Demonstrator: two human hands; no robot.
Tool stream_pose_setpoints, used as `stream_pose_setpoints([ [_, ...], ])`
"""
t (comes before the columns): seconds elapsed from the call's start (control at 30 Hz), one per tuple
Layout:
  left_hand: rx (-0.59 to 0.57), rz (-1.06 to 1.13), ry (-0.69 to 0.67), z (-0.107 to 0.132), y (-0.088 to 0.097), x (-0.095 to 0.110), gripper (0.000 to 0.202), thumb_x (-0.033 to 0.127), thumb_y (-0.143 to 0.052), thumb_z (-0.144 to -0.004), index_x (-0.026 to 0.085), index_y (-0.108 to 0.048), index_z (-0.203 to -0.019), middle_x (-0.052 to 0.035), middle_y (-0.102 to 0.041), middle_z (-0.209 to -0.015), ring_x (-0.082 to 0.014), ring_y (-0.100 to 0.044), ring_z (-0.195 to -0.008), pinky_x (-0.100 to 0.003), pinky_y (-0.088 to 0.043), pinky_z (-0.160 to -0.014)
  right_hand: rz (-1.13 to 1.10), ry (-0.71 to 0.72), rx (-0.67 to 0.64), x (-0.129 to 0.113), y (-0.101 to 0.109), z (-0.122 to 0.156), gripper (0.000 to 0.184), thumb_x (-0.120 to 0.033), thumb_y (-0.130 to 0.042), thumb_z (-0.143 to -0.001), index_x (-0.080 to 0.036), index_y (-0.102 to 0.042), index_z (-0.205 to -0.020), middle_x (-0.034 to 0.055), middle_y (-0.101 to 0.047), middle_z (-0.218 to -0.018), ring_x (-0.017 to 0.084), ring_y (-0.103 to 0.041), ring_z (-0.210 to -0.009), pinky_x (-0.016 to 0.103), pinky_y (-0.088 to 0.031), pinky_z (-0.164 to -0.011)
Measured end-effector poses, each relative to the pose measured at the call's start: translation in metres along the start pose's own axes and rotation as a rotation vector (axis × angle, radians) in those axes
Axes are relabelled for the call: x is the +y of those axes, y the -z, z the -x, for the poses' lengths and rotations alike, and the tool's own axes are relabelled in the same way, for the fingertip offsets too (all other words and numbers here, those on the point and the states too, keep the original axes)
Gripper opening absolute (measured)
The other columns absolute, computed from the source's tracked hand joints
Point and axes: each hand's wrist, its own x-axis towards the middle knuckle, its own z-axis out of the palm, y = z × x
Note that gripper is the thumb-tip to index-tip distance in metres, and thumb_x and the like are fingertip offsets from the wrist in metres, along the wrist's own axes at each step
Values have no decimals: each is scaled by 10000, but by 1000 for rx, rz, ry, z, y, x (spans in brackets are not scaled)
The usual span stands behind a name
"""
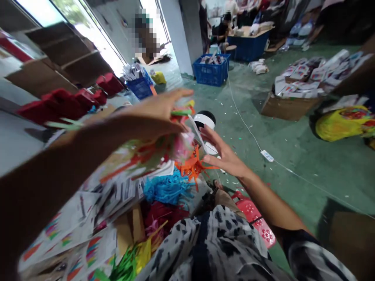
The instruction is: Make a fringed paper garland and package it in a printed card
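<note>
My left hand [155,113] is raised in front of me, blurred by motion, its fingers closed around a bunch of coloured paper strips [164,146], pink, green and orange. My right hand [222,152] is open just to the right of the bunch, fingers spread, next to an orange tassel [191,166]. A white and black round device [205,119] stands behind the two hands. Below lie a blue tassel pile [164,189] and printed cards [88,218].
Red boxes [67,103] line the table at left. Blue crates [211,69] stand on the green floor, where a white cable with a power strip [267,155] runs. A cardboard box of printed packs [295,93] and a yellow bag [342,123] are at right. A red stool [258,222] is under me. A person sits far back.
</note>
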Motion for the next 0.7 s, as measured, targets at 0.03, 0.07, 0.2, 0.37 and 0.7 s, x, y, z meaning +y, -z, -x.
stream_pose_setpoints([
  [0.03, -25, 31, -3, 3, -9, 0, 1044, 261, -869, -779, 119, -331, -1662, -107, -664, -1393, -268, -632, -1229, -441, -448, -1167, -68, -3, 0, -2, -14, -6, 970, -638, -776, -876, -388, -282, -1673, 53, -341, -1749, 281, -412, -1569, 502, -345, -1306],
  [0.07, -50, 81, -8, 6, -21, -1, 1080, 243, -851, -783, 130, -273, -1688, -108, -701, -1328, -257, -663, -1165, -431, -477, -1127, -115, -10, 17, -2, -26, -9, 912, -622, -777, -882, -367, -345, -1644, 60, -418, -1704, 275, -461, -1529, 486, -375, -1285],
  [0.2, -89, 364, -25, 19, -75, -25, 1216, 300, -889, -721, 109, -207, -1709, -86, -770, -1085, -240, -724, -931, -410, -559, -981, -73, -64, 94, 7, -43, -5, 357, -564, -677, -975, -250, -705, -1142, 48, -714, -1165, 221, -652, -1137, 387, -512, -1062],
  [0.37, -54, 669, -19, 38, -119, -59, 1239, 344, -925, -680, 110, -257, -1697, -141, -719, -1319, -325, -715, -1167, -486, -512, -1135, -284, -313, 72, 7, -36, 10, 320, -569, -666, -951, -253, -617, -972, -88, -393, -633, 102, -314, -499, 242, -304, -486],
  [0.7, -130, 859, 6, 52, -164, -51, 1288, 175, -869, -692, 146, -98, -1723, -219, -621, -1472, -392, -672, -1255, -585, -541, -1094, -60, -220, 100, -5, -61, 18, 484, -506, -823, -855, -284, -586, -1213, -76, -466, -721, 124, -403, -609, 259, -338, -560],
])
